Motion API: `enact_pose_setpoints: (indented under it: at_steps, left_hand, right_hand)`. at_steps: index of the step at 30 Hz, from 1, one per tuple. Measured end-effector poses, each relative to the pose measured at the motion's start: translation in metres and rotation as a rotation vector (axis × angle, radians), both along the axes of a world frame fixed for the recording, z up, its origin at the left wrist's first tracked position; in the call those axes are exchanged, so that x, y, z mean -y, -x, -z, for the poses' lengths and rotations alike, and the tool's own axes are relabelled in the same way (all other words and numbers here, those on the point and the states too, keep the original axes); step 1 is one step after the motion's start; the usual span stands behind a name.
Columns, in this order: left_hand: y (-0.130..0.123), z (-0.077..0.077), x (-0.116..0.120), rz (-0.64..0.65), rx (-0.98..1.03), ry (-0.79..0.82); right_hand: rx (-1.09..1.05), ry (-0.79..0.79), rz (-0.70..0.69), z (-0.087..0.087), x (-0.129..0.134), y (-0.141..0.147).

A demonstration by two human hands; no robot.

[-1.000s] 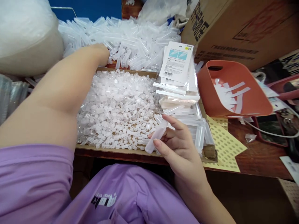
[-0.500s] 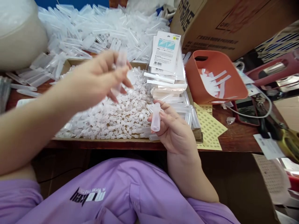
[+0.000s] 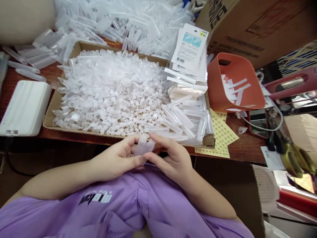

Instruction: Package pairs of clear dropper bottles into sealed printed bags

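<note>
Close together at the table's front edge, both my hands hold frosted translucent plastic tubes. My left hand (image 3: 121,153) is closed round one tube (image 3: 140,146), which tilts slightly. Between the thumb and fingers of my right hand (image 3: 172,157) is a second tube (image 3: 149,146), touching or almost touching the first; its far end is partly covered by my fingers. Just beyond my hands lies a shallow cardboard tray (image 3: 59,127) with a heap of small clear plastic caps (image 3: 111,89). Several longer translucent tubes (image 3: 182,117) lie in the tray's right part.
A large pile of translucent tubes (image 3: 128,19) lies behind the tray. At left is a white box-shaped device (image 3: 26,107). To the right stand an orange bin (image 3: 237,79) with white strips, a cardboard box (image 3: 257,29), yellow sticker sheets (image 3: 221,135) and scissors (image 3: 296,158). Packaging cards (image 3: 190,46) rest on the tray.
My left hand has come down from over the caps, bringing its tube beside my right hand's tube. My right hand has moved down and slightly left. The view has shifted a little.
</note>
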State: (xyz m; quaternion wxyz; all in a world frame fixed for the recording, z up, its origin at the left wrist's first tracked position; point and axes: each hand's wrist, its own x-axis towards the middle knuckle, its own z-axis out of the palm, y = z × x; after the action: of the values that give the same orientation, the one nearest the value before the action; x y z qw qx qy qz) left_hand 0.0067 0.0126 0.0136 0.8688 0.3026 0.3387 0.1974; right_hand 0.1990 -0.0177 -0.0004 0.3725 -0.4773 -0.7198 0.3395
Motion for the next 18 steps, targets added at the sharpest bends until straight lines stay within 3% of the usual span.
enact_pose_setpoints:
  at_steps: [4, 7, 12, 18]
  left_hand:
    - [-0.002, 0.007, 0.004, 0.049, -0.024, 0.128]
    - [0.002, 0.008, 0.004, 0.02, 0.009, 0.209]
    - [0.011, 0.008, 0.004, -0.026, 0.117, 0.347]
    - [0.014, 0.015, 0.003, -0.083, 0.167, 0.307]
  right_hand:
    - [0.2, -0.049, -0.097, -0.011, -0.013, -0.004]
    - [0.268, -0.058, 0.029, -0.022, -0.036, -0.001]
    - [0.62, 0.156, 0.047, -0.031, -0.069, 0.02]
    - [0.707, 0.239, 0.088, -0.025, -0.076, 0.04]
